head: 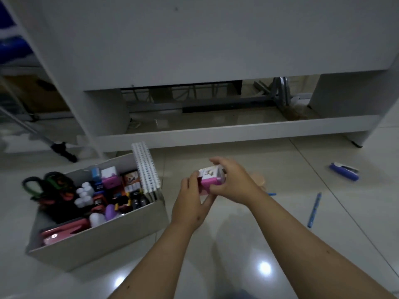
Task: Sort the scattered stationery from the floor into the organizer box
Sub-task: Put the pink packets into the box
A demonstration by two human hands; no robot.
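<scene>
A small pink and white box point(211, 177) is held above the floor between both hands. My left hand point(192, 203) grips it from below and the left side; my right hand point(234, 182) closes over its top and right side. To the left stands the grey organizer box point(112, 234), packed with scissors, white bottles, stamps, a pink stapler and spiral notebooks point(146, 169) along its right wall. On the floor to the right lie a blue pen point(314, 210) and a blue stapler point(344, 171). A beige object point(258, 179) shows partly behind my right hand.
A white desk point(194, 50) fills the background, its low rail point(216, 132) just beyond the box. A black-footed stand leg point(62, 151) rests on the floor at the left. The glossy tiled floor point(237, 244) reflects ceiling lights.
</scene>
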